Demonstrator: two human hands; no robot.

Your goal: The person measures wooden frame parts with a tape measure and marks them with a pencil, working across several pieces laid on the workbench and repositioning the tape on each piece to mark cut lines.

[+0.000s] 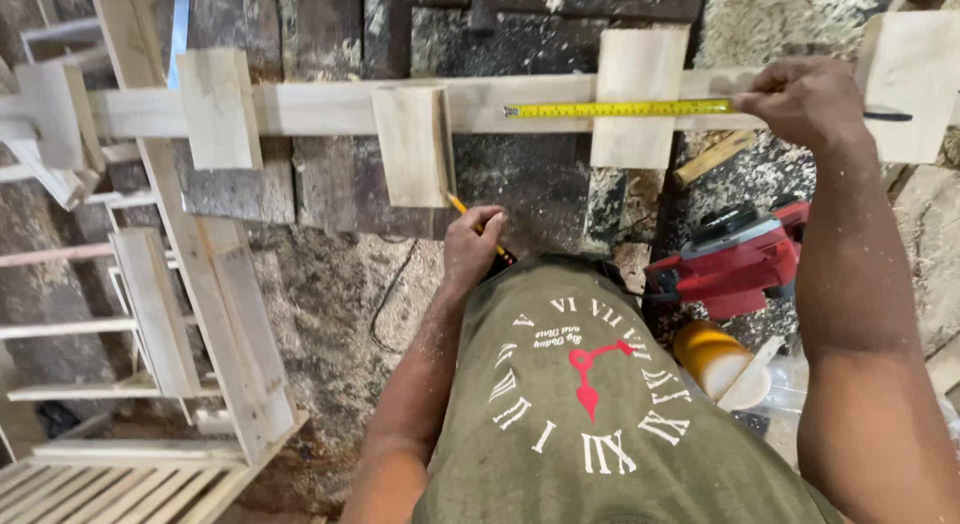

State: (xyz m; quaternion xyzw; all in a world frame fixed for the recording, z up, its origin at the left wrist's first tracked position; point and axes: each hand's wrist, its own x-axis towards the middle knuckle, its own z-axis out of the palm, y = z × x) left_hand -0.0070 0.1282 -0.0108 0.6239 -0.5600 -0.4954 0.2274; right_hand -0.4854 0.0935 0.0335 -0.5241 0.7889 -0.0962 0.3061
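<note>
My right hand (pixel 805 102) presses a yellow tape measure (pixel 615 109) flat along a long horizontal wooden rail (pixel 320 108); the tape's tip ends near a short wooden block (pixel 410 144) fixed across the rail. Closer to my body, my left hand (pixel 472 246) grips a yellow pencil (pixel 458 203) just below that block, tip pointing up toward it. Two other short blocks (pixel 218 108) (pixel 636 96) cross the same rail.
A red power tool (pixel 735 259) and a yellow bottle (pixel 712 356) lie by my right side. Wooden frames and slats (pixel 150 314) are stacked at the left. A black cord (pixel 385 309) trails over the sawdust-covered surface. Another block (pixel 908 84) sits at the far right.
</note>
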